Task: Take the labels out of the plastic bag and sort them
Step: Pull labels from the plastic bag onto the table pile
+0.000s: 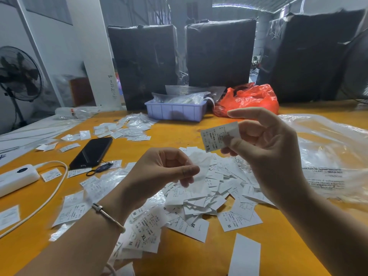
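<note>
The right hand (264, 144) is raised above the yellow table (288, 246), pinching a white label (219, 135) marked XS between thumb and fingers. The left hand (159, 174) hovers lower and to the left, its thumb and fingertips pinching a small clear plastic bag (199, 172) that hangs down from them. Label and bag are apart, the label higher. Directly beneath both hands lies a heap of loose labels (209, 198), with sizes S, M and XL showing. A large clear bag (328, 152) lies crumpled to the right of the heap.
</note>
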`<state>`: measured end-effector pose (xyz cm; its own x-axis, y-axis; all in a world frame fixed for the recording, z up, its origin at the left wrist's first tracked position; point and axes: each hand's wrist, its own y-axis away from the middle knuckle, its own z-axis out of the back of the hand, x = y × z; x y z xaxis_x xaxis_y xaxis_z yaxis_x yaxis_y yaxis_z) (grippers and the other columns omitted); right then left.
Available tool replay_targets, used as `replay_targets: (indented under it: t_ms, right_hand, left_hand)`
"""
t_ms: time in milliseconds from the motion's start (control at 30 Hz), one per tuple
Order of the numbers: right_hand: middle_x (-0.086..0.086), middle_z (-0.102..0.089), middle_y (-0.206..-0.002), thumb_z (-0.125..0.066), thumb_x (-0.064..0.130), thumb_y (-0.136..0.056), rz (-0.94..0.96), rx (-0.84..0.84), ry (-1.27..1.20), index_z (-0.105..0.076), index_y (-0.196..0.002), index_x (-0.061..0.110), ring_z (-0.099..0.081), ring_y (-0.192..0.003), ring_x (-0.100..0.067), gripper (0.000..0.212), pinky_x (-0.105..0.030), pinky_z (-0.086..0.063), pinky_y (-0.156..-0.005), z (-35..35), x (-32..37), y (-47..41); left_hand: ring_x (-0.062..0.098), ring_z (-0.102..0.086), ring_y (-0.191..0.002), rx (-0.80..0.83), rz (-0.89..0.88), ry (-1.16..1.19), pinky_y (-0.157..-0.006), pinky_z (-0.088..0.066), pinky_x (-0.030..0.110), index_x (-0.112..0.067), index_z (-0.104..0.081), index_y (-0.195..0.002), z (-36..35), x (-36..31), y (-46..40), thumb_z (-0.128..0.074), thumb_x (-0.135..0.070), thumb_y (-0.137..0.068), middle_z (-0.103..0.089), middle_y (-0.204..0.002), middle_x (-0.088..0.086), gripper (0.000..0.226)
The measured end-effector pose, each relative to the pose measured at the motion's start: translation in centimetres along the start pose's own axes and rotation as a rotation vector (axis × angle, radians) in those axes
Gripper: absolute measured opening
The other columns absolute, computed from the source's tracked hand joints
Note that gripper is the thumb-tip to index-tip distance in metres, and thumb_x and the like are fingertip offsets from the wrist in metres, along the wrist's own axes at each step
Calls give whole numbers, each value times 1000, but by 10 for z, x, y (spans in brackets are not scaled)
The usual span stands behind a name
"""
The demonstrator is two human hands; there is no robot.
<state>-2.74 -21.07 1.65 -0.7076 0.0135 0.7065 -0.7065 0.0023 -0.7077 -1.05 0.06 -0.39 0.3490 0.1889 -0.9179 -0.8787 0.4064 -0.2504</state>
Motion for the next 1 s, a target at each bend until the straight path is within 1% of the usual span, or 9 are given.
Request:
replay_targets:
  t_ms: [67,167,267,433,533,667,733,900,1000]
  right_hand:
    - [-6,-75,-85,-71,-6,-79,33,22,66,-61,-109,5,-72,-70,-15,34,-21,-56,-60,-2,1,2]
    - [2,-74,-88,-75,-3,-77,126,25,266,-63,-108,14,-71,-77,-6,37,-21,-58,-62,-5,-1,4]
    - [2,-73,-86,-76,-2,-77,206,27,398,-66,-104,17,-69,-77,-8,35,-20,-55,-60,-7,-4,5]
    - [6,-72,-83,-72,-2,-73,230,69,425,-70,-93,18,-67,-75,-6,28,-13,-50,-62,-5,-6,6]
    - [9,-72,-79,-67,-1,-71,190,97,419,-70,-88,16,-66,-70,-9,25,-16,-51,-61,-5,-7,6]
    - [7,-72,-76,-67,-2,-70,130,157,439,-71,-86,15,-66,-67,-13,24,-25,-53,-59,-7,-11,8]
    - [7,-72,-76,-68,-5,-71,112,189,463,-71,-88,16,-66,-66,-13,27,-28,-53,-59,-8,-13,8]
    - [10,-72,-81,-71,-1,-76,65,274,507,-66,-103,21,-65,-68,-10,35,-23,-52,-61,-10,-16,8]
    - [9,-69,-88,-73,5,-80,65,202,502,-63,-112,19,-64,-73,-8,37,-19,-52,-62,-10,-17,6]
  left_hand:
    - [16,-66,-63,-1,-9,8,-61,-51,19,-19,-74,-76,0,0,0,-80,-40,-69,-73,-72,7,23]
    - [16,-66,-63,-5,-12,7,-61,-51,19,-19,-74,-76,0,0,0,-80,-38,-70,-73,-72,7,21]
    - [16,-66,-63,-14,-13,-1,-62,-51,19,-19,-74,-77,0,1,0,-80,-38,-71,-73,-72,7,21]
    - [16,-66,-63,-19,-12,-4,-62,-50,18,-19,-74,-76,1,1,-1,-79,-31,-74,-73,-72,7,14]
    - [15,-66,-63,-10,-9,-6,-61,-50,16,-17,-74,-77,0,1,0,-78,-29,-75,-73,-72,8,13]
    - [15,-67,-65,-19,2,-22,-61,-50,17,-13,-74,-80,-2,2,-1,-78,-29,-72,-75,-78,8,18]
    - [16,-68,-66,-15,11,-19,-63,-52,20,-15,-75,-79,-3,2,-1,-78,-28,-71,-76,-80,8,16]
    - [14,-67,-64,-10,9,-10,-63,-52,17,-3,-73,-84,-6,1,0,-75,-24,-70,-75,-75,7,26]
    - [13,-69,-67,-43,15,-56,-61,-49,16,-5,-73,-87,-7,0,0,-74,-31,-71,-76,-78,4,31]
